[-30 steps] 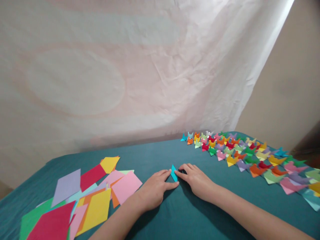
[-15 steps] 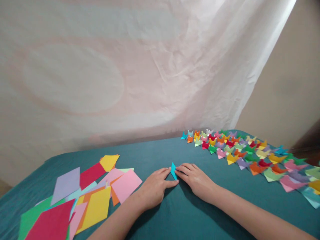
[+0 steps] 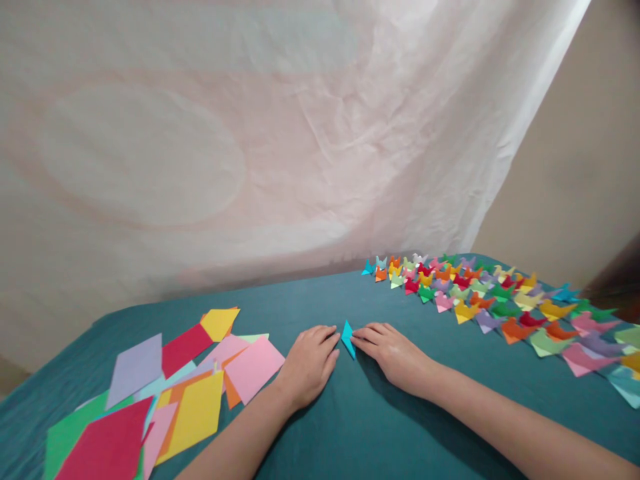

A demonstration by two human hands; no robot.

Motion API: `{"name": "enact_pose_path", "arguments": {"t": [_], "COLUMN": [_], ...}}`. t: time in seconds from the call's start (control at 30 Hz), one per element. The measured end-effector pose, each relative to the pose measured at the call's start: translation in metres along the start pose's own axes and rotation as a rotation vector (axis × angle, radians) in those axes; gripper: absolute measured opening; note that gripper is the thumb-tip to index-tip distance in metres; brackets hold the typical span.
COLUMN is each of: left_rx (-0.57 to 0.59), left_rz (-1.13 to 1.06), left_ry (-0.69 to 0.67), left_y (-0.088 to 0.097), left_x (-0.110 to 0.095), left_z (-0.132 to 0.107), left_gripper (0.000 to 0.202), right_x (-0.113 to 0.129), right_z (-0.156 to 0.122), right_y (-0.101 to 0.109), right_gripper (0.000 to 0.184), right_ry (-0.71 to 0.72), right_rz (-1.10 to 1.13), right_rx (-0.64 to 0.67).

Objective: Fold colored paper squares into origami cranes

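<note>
A small folded piece of bright blue origami paper, long and pointed at both ends, lies on the teal cloth in front of me. Just left of it rests my left hand, palm down, fingers stretched out, and it holds nothing. From the other side my right hand reaches in, its fingertips pinching the paper's right edge. Part of that edge is hidden under the fingers.
Loose coloured paper sheets overlap in a spread-out pile on the left. Rows of small folded paper birds stand on the right. A pale hanging sheet backs the cloth-covered table.
My left hand has come off the blue paper and shifted slightly left, with its thumb drawn back from the lower tip. My right hand stays at the paper's right edge.
</note>
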State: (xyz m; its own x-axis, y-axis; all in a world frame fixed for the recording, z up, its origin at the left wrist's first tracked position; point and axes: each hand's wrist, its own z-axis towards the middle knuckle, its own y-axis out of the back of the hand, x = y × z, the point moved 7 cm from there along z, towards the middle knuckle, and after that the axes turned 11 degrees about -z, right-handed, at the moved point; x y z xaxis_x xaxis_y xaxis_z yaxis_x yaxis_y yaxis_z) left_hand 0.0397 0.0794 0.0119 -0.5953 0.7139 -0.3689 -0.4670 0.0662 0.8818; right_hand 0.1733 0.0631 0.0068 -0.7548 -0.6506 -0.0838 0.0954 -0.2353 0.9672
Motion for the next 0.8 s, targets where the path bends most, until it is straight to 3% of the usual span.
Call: {"name": "enact_pose_path", "arguments": {"t": [0.8], "left_rx": [0.077], "left_rz": [-0.095], "left_ry": [-0.045], "left_y": [-0.0005], "left_x": [-0.0091], "left_z": [0.0010], "left_gripper": [0.042], "right_x": [-0.0007], "right_z": [0.0021], "right_y": [0.0025], "right_gripper": [0.040], "right_ry": [0.002], "right_rz": [0.005], "right_rx": [-0.004]}}
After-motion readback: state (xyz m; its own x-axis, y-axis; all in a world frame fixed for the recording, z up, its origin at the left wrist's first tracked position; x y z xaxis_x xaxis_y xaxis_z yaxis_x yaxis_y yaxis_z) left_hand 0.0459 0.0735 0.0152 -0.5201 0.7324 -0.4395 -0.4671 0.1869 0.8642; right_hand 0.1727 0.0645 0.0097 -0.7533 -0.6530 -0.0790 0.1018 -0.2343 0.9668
